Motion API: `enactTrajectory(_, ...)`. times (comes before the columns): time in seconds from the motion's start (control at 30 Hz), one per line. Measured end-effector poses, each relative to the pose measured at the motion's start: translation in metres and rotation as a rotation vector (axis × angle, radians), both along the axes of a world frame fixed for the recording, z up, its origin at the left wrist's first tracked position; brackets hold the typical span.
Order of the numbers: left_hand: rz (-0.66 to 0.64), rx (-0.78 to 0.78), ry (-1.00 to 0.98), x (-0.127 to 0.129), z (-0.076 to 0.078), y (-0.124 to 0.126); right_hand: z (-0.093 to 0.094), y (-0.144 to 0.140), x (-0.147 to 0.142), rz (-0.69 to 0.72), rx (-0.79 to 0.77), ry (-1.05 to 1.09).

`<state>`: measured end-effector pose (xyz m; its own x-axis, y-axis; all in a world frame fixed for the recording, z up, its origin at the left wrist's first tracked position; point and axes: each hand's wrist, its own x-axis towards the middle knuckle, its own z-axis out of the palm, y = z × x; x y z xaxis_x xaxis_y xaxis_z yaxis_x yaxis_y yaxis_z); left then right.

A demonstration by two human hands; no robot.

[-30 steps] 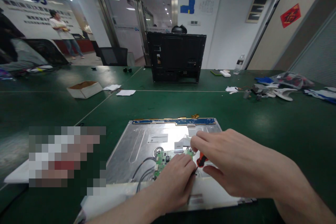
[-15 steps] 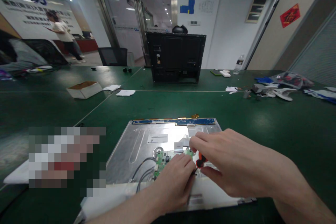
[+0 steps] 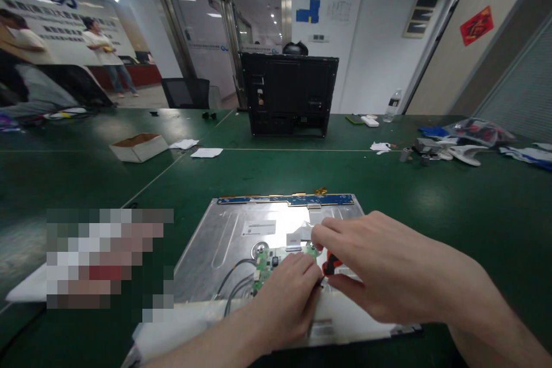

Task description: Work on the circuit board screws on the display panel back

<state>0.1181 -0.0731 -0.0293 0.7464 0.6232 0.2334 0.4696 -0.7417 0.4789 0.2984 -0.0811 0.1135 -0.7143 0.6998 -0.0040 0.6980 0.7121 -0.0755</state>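
Right now the right hand (image 3: pixel 379 267) pinches an orange-handled screwdriver (image 3: pixel 331 265) over the green circuit board (image 3: pixel 269 260). Beside it, the left hand (image 3: pixel 287 299) rests curled on that board, which sits on the metal panel (image 3: pixel 224 241) lying flat on the green surface (image 3: pixel 431 201).

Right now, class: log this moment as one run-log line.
left hand: on green circuit board | right hand: gripping orange-handled screwdriver | base: metal panel

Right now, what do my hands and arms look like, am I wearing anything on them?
Both are bare: the left hand and right hand have no gloves, rings or watch showing, and both forearms are uncovered as far as the picture's edge, with no sleeve in view.
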Motion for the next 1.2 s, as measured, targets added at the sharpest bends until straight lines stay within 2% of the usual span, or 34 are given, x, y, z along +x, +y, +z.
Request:
enactTrajectory(0.17, 0.006, -0.003, 0.008, -0.0001, 0.001, -0.0005, -0.0012, -0.0003, -0.0003, 0.032, 0.017, 0.004)
enactTrajectory(0.37, 0.006, 0.006, 0.003, -0.0005, -0.0026, -0.001, 0.0028, 0.0025, -0.0073, -0.084, 0.03, -0.068)
enactTrajectory(0.6, 0.005, 0.006, 0.01, -0.0002, 0.0, -0.0002, 0.0019, -0.0003, -0.0011, 0.029, -0.02, -0.012)
enactTrajectory(0.87, 0.008, -0.008, 0.02, -0.0002, 0.0013, -0.0012, 0.0022, 0.001, -0.0074, -0.063, 0.044, -0.064)
enactTrajectory(1.07, 0.005, -0.006, 0.005, 0.0001, 0.0013, -0.0004, 0.002, -0.0013, -0.0028, 0.013, -0.015, -0.009)
enactTrajectory(1.2, 0.003, -0.014, 0.014, -0.0004, 0.0013, -0.0002, 0.0011, -0.0011, -0.0021, 0.033, 0.0, -0.011)
